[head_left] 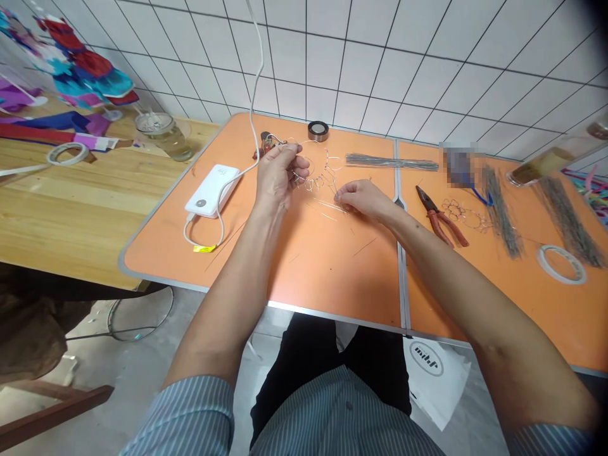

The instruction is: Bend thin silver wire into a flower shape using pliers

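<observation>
Between my hands is a thin wire ring (311, 183) edged with small loops of bent wire. My left hand (280, 168) grips its left side, thumb and fingers pinched together. At its lower right, my right hand (358, 197) pinches a thin wire of the same piece close to the tabletop. A few loose wires (330, 206) lie on the orange table (323, 272) just below. Behind the ring stands a roll of dark tape (318, 131), and a bundle of straight wires (392, 163) lies to its right. My fingers partly hide the wire they hold.
Pliers (439, 218) with red handles, wire bundles (501, 212) and a white tape roll (562, 264) lie on the right. A white power bank (212, 190) with a cable sits left. Glass cups (164, 136) stand at both sides. A tiled wall (332, 63) bounds the back.
</observation>
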Demonstrator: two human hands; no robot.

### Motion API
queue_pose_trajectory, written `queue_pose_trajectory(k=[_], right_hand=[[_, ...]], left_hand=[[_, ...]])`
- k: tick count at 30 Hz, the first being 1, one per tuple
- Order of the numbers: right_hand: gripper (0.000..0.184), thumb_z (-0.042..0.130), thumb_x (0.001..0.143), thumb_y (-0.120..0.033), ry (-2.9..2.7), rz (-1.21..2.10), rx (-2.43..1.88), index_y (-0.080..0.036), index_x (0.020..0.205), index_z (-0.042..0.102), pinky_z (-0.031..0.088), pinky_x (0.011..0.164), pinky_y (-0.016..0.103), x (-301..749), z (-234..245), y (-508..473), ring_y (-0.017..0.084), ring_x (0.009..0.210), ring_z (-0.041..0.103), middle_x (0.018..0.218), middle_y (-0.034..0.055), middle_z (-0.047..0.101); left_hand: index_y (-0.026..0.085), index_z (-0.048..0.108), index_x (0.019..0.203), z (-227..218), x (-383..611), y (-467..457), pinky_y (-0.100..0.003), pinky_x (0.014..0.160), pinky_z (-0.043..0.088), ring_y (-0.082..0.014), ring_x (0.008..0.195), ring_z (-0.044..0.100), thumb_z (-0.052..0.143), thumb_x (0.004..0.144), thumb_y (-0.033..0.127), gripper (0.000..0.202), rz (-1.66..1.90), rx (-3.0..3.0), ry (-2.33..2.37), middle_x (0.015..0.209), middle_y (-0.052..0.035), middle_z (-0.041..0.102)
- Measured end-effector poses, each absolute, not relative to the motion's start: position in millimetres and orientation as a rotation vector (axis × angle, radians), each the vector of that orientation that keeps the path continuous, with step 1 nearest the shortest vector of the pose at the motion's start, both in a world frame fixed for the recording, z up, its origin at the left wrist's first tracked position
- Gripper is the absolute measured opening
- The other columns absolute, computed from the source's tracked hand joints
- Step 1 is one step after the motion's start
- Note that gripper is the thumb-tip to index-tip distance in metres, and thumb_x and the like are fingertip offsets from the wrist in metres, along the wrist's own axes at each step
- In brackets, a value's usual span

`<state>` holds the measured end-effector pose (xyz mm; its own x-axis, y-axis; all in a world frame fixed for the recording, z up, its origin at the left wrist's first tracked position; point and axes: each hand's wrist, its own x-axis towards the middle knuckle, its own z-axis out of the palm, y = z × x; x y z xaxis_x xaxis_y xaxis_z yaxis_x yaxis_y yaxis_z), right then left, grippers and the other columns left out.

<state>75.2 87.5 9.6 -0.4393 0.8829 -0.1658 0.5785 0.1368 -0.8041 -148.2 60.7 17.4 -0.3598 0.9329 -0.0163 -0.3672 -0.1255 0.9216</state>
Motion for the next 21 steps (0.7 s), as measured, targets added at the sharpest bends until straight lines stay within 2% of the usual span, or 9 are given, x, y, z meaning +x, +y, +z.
queue_pose_trajectory(k=[7, 12, 18, 21], right_hand=[[0.015, 0.065, 0.079, -0.02, -2.254, 1.06, -1.405, -0.021, 0.065, 0.061, 0.031, 0.059, 0.033, 68.9, 11.5, 88.0, 0.013, 0.062, 0.042, 0.066, -0.0008, 0.059], [0.009, 0.067, 0.079, -0.021, -2.283, 0.965, -1.444, -0.021, 0.07, 0.069, 0.037, 0.062, 0.032, 61.1, 13.4, 88.5, 0.016, 0.069, 0.052, 0.076, 0.0017, 0.068], [0.009, 0.072, 0.076, -0.02, -2.173, 1.154, -1.451, -0.02, 0.067, 0.069, 0.035, 0.056, 0.031, 61.9, 18.1, 87.2, 0.014, 0.06, 0.048, 0.064, 0.0003, 0.062], [0.006, 0.074, 0.076, -0.02, -2.133, 1.18, -1.442, -0.02, 0.07, 0.073, 0.036, 0.055, 0.03, 66.5, 15.0, 88.9, 0.014, 0.061, 0.051, 0.067, 0.0009, 0.066]], left_hand=[[0.025, 0.068, 0.089, 16.0, -149.8, 61.9, -0.021, 0.049, 0.048, -0.0107, 0.055, 0.068, 0.085, 0.088, 0.048, 0.029, 1.665, 0.749, 1.148, 0.071, 0.0017, 0.075], [0.025, 0.067, 0.085, 17.6, -149.9, 61.9, -0.023, 0.049, 0.047, -0.012, 0.055, 0.069, 0.085, 0.089, 0.045, 0.027, 1.659, 0.746, 1.154, 0.069, 0.0021, 0.074], [0.025, 0.067, 0.087, 18.3, -150.8, 62.9, -0.022, 0.048, 0.047, -0.0121, 0.055, 0.069, 0.086, 0.088, 0.047, 0.029, 1.664, 0.739, 1.128, 0.069, 0.0017, 0.074], [0.025, 0.068, 0.088, 19.4, -152.1, 63.5, -0.022, 0.047, 0.046, -0.0123, 0.056, 0.07, 0.086, 0.089, 0.047, 0.028, 1.652, 0.735, 1.164, 0.069, 0.0013, 0.075]])
